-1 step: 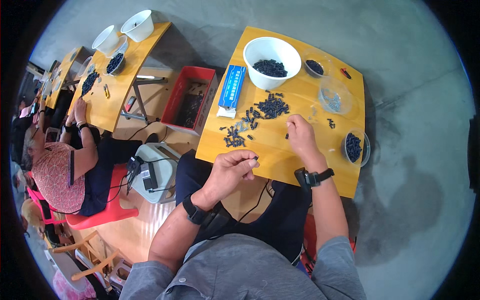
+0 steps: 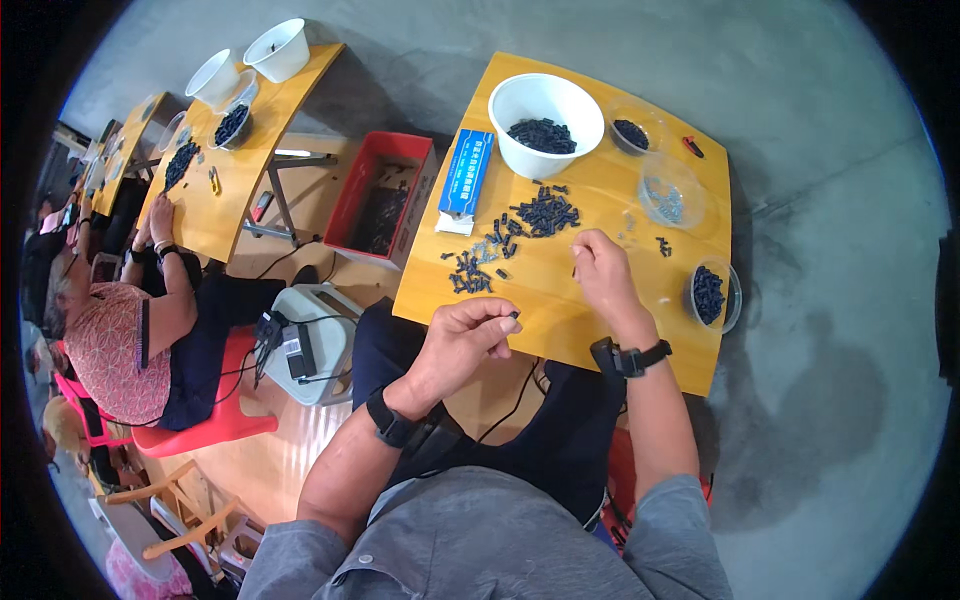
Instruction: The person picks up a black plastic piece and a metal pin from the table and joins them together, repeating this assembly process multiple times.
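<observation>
Just past the near edge of the wooden table [image 2: 560, 328], my left hand [image 2: 465, 335] pinches a small black plastic piece [image 2: 514, 315] between thumb and forefinger. My right hand [image 2: 605, 272] is closed above the tabletop, farther forward. A dark sliver shows at its fingertips, too small to name. Beyond my hands lies a heap of short black plastic pieces [image 2: 547, 210]. A looser group of black pieces [image 2: 470, 272] lies nearer, beside tiny clear bits [image 2: 487, 252]. Several black pieces [image 2: 664, 246] lie to the right of my right hand.
A white tub [image 2: 503, 140] partly filled with black pieces stands at the back, beside a blue box [image 2: 465, 175]. Clear bowls [image 2: 690, 212] and a black-filled cup [image 2: 707, 296] line the right. Red-and-black cutters [image 2: 692, 147] lie behind. Left are a red bin [image 2: 353, 215] and a seated person [image 2: 120, 345].
Less of the dark bit at my right fingertips shows now. My left hand keeps its pinch, and the things on the table lie as before.
</observation>
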The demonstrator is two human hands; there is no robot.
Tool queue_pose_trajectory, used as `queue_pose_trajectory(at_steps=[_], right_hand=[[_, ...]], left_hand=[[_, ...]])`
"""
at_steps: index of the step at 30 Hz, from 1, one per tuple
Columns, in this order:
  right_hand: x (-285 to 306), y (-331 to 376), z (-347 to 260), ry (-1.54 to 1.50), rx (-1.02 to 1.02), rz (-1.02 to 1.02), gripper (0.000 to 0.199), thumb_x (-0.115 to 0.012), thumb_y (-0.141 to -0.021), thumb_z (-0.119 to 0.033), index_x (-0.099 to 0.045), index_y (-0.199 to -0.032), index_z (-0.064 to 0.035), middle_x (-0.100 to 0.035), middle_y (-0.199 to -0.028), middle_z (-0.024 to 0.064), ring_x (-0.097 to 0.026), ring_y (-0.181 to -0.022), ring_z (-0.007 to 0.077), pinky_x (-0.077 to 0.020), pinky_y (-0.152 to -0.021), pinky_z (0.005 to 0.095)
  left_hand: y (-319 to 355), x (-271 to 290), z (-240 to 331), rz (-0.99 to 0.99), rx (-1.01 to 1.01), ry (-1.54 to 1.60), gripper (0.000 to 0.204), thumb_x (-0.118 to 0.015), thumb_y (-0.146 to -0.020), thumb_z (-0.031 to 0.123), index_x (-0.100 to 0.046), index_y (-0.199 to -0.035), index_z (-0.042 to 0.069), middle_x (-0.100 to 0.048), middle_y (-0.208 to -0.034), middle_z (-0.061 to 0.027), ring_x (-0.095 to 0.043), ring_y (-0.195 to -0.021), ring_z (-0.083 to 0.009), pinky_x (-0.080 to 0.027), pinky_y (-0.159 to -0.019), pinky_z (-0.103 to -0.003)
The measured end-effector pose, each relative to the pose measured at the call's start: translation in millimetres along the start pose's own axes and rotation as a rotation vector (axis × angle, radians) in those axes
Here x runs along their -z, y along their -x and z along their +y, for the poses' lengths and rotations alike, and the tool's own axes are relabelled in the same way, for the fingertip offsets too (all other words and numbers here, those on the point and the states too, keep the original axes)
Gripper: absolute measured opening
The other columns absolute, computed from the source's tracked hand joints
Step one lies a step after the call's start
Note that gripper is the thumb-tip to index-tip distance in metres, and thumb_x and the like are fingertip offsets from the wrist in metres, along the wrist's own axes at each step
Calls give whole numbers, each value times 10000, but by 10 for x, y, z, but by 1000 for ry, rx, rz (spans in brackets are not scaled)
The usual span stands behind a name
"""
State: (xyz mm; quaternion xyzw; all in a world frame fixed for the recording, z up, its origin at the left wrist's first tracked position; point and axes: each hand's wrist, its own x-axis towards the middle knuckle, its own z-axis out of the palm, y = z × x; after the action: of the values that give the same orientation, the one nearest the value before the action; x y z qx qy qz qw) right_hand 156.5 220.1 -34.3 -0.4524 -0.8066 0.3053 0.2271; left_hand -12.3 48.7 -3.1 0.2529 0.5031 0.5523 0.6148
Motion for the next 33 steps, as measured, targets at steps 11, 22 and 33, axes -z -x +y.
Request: queue_pose_trajectory(at_steps=[11,22,33], right_hand=[[514,478,-1000,-545,152,-345,38,-537,-853,8,-569,-857,30,-567,-720,73,-601,-602,134,-476,-560,252],[646,749,-1318,-427,341,-329,52,-541,-842,40,-584,-867,24,-542,-736,94,-589,-576,149,-451,-514,265],[761,764,-1538,-99,598,-315,92,-583,-776,3,-600,-866,19,-561,-739,161,-560,-712,328,-462,-626,379]], left_hand=[[161,-127,173,-48,-132,-22,130,-589,-897,47,-630,-1000,-20,-662,-853,-46,-587,-662,-85,-491,-622,-214],[446,-226,307,-147,-236,-73,108,-587,-900,49,-646,-950,-25,-638,-806,-14,-582,-667,-65,-483,-614,-199],[561,-259,340,-86,-232,-189,108,-590,-897,46,-649,-944,-32,-627,-764,-12,-575,-621,-68,-481,-572,-205]])
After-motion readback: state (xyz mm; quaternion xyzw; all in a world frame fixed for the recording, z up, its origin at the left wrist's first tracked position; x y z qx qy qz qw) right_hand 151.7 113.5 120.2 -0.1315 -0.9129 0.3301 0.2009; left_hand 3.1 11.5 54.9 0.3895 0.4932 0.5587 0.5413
